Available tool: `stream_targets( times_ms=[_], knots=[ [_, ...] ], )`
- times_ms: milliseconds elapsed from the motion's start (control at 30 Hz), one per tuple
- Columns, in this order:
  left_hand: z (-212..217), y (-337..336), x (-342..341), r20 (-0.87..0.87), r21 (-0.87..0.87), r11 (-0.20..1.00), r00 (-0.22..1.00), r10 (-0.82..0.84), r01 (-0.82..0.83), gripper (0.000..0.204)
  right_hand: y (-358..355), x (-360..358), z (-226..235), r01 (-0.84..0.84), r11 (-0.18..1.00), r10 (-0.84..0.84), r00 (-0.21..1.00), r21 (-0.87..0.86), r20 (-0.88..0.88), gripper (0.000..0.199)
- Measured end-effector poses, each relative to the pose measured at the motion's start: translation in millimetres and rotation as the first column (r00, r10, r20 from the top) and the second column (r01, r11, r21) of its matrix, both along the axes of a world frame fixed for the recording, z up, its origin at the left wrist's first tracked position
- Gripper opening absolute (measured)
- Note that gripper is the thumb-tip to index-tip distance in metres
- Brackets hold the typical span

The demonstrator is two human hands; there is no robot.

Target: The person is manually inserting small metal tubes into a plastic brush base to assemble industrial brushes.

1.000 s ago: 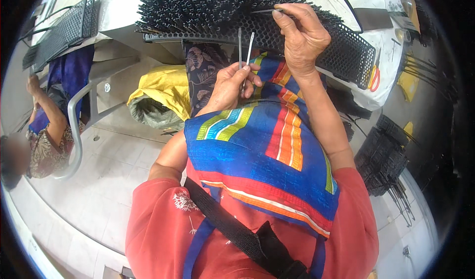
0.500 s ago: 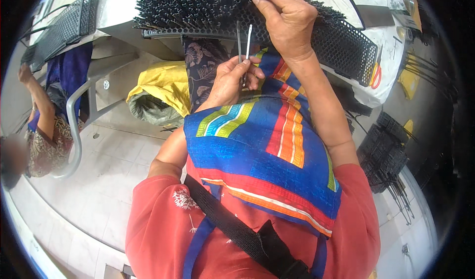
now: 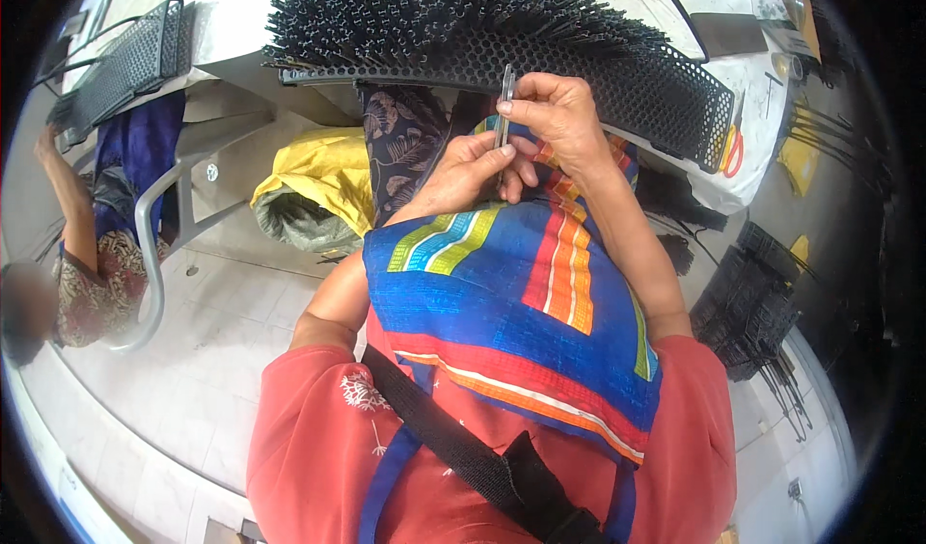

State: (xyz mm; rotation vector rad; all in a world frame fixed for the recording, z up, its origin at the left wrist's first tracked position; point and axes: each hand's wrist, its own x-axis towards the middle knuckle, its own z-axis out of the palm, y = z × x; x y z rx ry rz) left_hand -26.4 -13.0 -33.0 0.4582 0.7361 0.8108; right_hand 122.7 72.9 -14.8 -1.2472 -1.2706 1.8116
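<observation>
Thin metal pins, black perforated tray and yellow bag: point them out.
thin metal pins [image 3: 504,110], head view, mid-shaft.
black perforated tray [image 3: 666,91], head view, bare perforated face.
yellow bag [image 3: 313,173], head view, top fold.

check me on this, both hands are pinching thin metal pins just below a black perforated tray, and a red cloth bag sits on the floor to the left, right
Not quite: the head view shows the bag is yellow, not red. The rest holds: the left hand and right hand pinch the thin metal pins just below the black perforated tray.

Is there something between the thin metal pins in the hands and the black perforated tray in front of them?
Nothing visible. The right hand pinches the thin metal pins by the top, the left hand holds them lower, and their tips reach the near edge of the black perforated tray.
</observation>
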Motion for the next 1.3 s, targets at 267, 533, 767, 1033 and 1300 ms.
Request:
stream_targets(
  times_ms=[267, 533, 767, 1033, 1300],
  knots=[
    [2, 6, -11, -0.096, -0.093, 0.990, 0.990, 0.099, -0.108, 0.043, 0, -3, 50, -0.094, 0.563, -0.150, 0.966, 0.821, 0.213, 0.014],
    [-3, 29, -19, -0.022, -0.275, 0.944, 0.983, 0.183, -0.182, 0.027, -32, -2, 18, -0.398, 0.365, -0.092, 0.884, 0.842, 0.458, 0.018],
    [2, 22, -16, -0.056, -0.208, 0.965, 0.987, 0.149, -0.158, 0.017, -18, 5, 11, 0.215, 0.970, -0.233, 0.953, 0.112, 0.195, 0.016],
    [-2, 14, -17, 0.205, -0.164, 0.986, 0.979, 0.002, 0.032, 0.021, -11, 3, 7, 0.140, 0.968, -0.159, 0.984, -0.209, -0.075, 0.008],
    [-13, 10, -26, 0.135, -0.277, 0.961, 0.990, 0.046, -0.007, 0.030, 3, 5, 24, 0.368, 0.907, -0.362, 0.930, 0.206, -0.066, 0.006]
  ],
)
